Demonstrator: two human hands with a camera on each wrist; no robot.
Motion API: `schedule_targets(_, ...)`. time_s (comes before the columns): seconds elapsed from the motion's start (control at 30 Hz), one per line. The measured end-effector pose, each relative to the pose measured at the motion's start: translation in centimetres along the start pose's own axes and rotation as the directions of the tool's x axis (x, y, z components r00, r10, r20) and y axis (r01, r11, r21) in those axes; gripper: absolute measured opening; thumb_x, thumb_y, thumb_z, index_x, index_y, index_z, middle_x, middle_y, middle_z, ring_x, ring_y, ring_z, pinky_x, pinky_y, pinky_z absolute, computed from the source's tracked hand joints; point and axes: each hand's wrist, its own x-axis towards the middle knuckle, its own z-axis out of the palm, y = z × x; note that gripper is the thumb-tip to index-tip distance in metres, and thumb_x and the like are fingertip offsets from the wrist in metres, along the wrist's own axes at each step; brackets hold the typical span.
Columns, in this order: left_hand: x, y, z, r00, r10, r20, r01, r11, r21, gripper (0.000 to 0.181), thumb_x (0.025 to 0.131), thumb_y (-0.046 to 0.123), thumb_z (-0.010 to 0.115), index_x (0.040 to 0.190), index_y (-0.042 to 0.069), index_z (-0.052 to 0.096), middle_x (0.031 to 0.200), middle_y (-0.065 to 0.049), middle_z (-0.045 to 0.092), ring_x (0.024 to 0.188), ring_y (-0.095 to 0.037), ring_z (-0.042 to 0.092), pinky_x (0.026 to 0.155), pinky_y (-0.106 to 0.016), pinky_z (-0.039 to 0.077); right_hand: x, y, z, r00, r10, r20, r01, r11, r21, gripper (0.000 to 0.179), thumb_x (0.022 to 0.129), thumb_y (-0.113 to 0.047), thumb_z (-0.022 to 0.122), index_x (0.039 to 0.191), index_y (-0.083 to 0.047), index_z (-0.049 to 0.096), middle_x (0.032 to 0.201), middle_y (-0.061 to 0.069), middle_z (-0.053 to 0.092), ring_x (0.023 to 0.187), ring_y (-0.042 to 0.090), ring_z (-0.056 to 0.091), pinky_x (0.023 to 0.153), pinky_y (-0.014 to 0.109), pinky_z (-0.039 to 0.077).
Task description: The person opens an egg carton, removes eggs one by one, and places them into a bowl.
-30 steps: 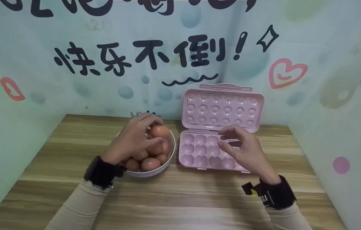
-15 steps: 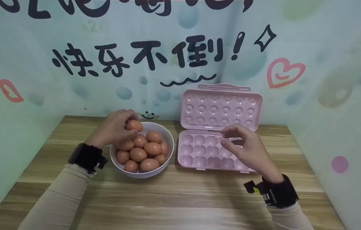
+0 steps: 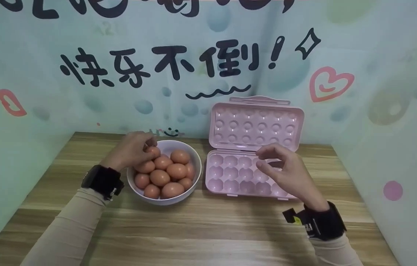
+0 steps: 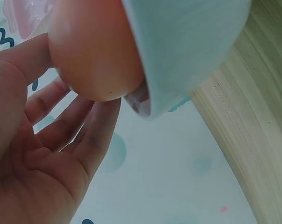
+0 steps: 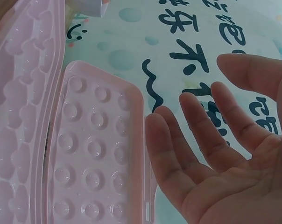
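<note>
At the back left of a white bowl, my left hand holds a brown egg between thumb and fingers. The left wrist view shows this egg close up, right at the bowl's rim, with the thumb on one side and fingertips on the other. Several more brown eggs lie in the bowl. To its right stands a pink egg box, its lid raised. Over the box's right part hovers my right hand, fingers loosely bent, nothing in its grasp. It covers some of the hollows.
The wooden tabletop stretches in front of the bowl and box. Behind stands a printed backdrop with dark lettering, close to the raised lid. Similar panels flank the table on both sides.
Holding the egg, my left hand has moved left from above the bowl's middle to its back left side, then dipped slightly with it. The right hand has hardly moved.
</note>
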Motion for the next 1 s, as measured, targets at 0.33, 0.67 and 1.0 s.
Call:
schedule_targets(0.33, -0.2, 0.1, 0.2, 1.000, -0.024, 0.001, 0.024, 0.999, -0.024, 0.020, 0.094, 0.004, 0.072, 0.114, 0.001, 0.071, 0.112, -0.017, 0.069, 0.106, -0.034, 0.061, 0.095, -0.052, 0.050, 0.0, 0.1, -0.1, 1.000, -0.002, 0.008, 0.002, 1.000, -0.001, 0.018, 0.097, -0.007, 0.077, 0.114, -0.003, 0.072, 0.111, 0.012, 0.075, 0.105, 0.018, 0.071, 0.091, 0.028, 0.060)
schedule_targets(0.67, -0.8, 1.0, 0.6, 0.992, 0.052, -0.116, -0.050, 0.999, 0.019, 0.024, 0.095, 0.010, 0.072, 0.118, 0.003, 0.073, 0.121, -0.016, 0.070, 0.110, -0.035, 0.063, 0.097, -0.052, 0.051, 0.0, 0.2, -1.6, 0.998, 0.015, -0.055, -0.019, 0.997, -0.076, 0.023, 0.095, -0.004, 0.078, 0.117, -0.003, 0.072, 0.116, 0.010, 0.073, 0.110, 0.026, 0.072, 0.089, 0.025, 0.060)
schedule_targets(1.0, -1.9, 6.2, 1.7, 0.963, 0.183, -0.200, -0.184, 0.983, 0.014, 0.025, 0.095, 0.015, 0.077, 0.119, 0.012, 0.071, 0.126, -0.008, 0.068, 0.114, -0.029, 0.062, 0.098, -0.046, 0.053, 0.8, 2.8, -4.2, 0.996, -0.064, -0.058, 0.038, 0.930, -0.367, 0.036, 0.090, -0.001, 0.079, 0.125, -0.004, 0.071, 0.127, 0.016, 0.070, 0.113, 0.036, 0.067, 0.092, 0.054, 0.060)
